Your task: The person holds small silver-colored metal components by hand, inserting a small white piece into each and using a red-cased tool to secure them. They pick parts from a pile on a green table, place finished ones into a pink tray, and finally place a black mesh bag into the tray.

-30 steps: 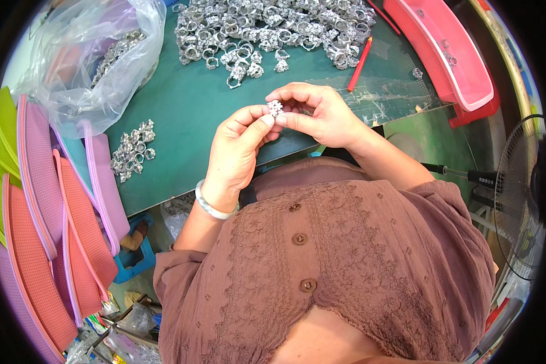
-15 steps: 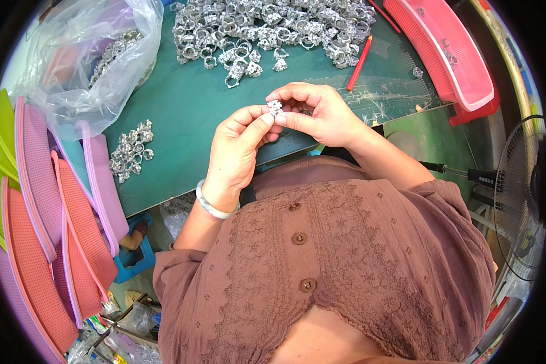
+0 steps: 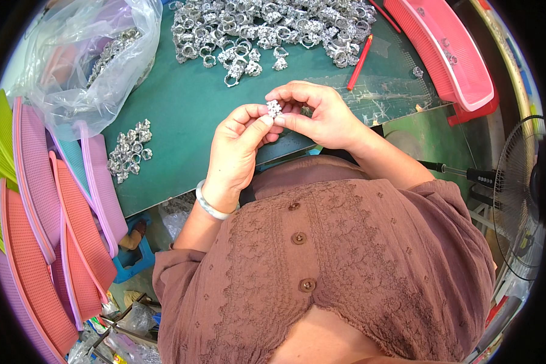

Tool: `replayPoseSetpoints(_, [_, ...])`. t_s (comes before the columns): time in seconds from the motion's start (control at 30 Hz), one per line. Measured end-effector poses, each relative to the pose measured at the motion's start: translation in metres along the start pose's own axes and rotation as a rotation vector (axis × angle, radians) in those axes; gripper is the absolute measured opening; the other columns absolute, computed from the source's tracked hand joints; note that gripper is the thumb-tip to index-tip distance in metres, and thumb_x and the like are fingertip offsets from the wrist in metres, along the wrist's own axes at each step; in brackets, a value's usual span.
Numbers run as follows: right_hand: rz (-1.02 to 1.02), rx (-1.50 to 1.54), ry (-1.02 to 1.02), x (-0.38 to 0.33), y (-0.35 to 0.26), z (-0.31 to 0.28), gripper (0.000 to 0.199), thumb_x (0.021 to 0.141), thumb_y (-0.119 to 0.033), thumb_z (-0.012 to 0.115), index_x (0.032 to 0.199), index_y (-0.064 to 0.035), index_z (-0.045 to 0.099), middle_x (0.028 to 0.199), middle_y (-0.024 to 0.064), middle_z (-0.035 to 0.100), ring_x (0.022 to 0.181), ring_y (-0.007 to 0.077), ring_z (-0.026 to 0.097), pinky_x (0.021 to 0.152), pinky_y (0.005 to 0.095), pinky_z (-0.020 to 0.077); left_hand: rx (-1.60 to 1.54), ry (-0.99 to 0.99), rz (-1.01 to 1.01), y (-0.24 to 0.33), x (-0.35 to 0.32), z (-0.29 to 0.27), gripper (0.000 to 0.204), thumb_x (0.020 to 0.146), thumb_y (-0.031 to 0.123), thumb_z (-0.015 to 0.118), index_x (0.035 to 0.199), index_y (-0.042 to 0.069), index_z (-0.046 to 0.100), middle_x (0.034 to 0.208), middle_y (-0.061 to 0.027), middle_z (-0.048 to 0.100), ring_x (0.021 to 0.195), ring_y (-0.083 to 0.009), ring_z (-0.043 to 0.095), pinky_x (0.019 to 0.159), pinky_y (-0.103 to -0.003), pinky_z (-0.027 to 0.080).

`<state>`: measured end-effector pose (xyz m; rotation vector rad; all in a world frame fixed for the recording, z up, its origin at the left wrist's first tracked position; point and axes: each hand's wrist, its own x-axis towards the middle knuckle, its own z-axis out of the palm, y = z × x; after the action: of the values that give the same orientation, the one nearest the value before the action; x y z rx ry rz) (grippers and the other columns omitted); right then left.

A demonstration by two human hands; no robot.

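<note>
Between my two hands, over the near edge of the green table (image 3: 194, 121), is a silvery ring (image 3: 274, 108) with a clustered, sparkling head turned upward. My left hand (image 3: 239, 136) pinches it from the left with thumb and index finger. From the right, my right hand (image 3: 321, 115) grips it with thumb and fingertips. The ring's band is hidden among the fingers. Beyond my hands lies a large heap of similar silvery rings (image 3: 273, 27). A smaller group of rings (image 3: 129, 151) rests on the table to the left.
A clear plastic bag (image 3: 97, 73) holding more rings sits at the far left. Stacked purple, coral and green baskets (image 3: 82, 230) stand left of the table. A red pencil (image 3: 360, 64) and a pink basket (image 3: 449, 54) are at the right, with a fan (image 3: 519, 194) nearby.
Both hands stay nearly in place, still holding the ring. Its head appears very slightly turned between the fingertips. Nothing else has visibly moved.
</note>
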<state>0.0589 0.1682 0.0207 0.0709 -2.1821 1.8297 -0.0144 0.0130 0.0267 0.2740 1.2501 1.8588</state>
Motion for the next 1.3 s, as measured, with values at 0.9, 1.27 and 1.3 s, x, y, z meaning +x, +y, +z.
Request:
replayPoseSetpoints(0.9, [-0.132,-0.300,0.128,0.002,0.007,-0.016,0.032,0.068,0.003,0.061,0.099,-0.0055,0.058,0.091,0.0070,0.056,0.076,0.0173,0.057,0.061,0.0261,0.0456,0.215,0.042,0.318,-0.004,0.001,0.005,0.056,0.072,-0.011,0.058,0.120,0.003,0.034,0.101,-0.0074,0.051,0.087,-0.0111,0.051,0.079,-0.022,0.044])
replayPoseSetpoints(1.27, [-0.122,-0.858,0.102,0.041,0.019,-0.029,0.024,0.073,-0.005,0.058,0.097,-0.0048,0.057,0.081,0.0095,0.055,0.074,0.0282,0.056,0.065,0.0348,0.0456,-0.043,0.002,0.036,0.001,-0.001,-0.005,0.025,0.080,-0.001,0.049,0.105,-0.001,0.053,0.092,-0.0058,0.054,0.079,-0.0119,0.052,0.066,-0.024,0.043])
replayPoseSetpoints(1.3, [-0.110,-0.878,0.077,0.043,0.018,-0.028,0.023,0.072,-0.005,0.058,0.095,-0.0048,0.057,0.080,0.0092,0.056,0.073,0.0288,0.056,0.066,0.0349,0.0455,-0.037,0.011,0.029,0.003,-0.002,-0.005,0.024,0.080,0.000,0.050,0.104,-0.001,0.053,0.091,-0.0054,0.055,0.078,-0.0111,0.052,0.066,-0.023,0.043])
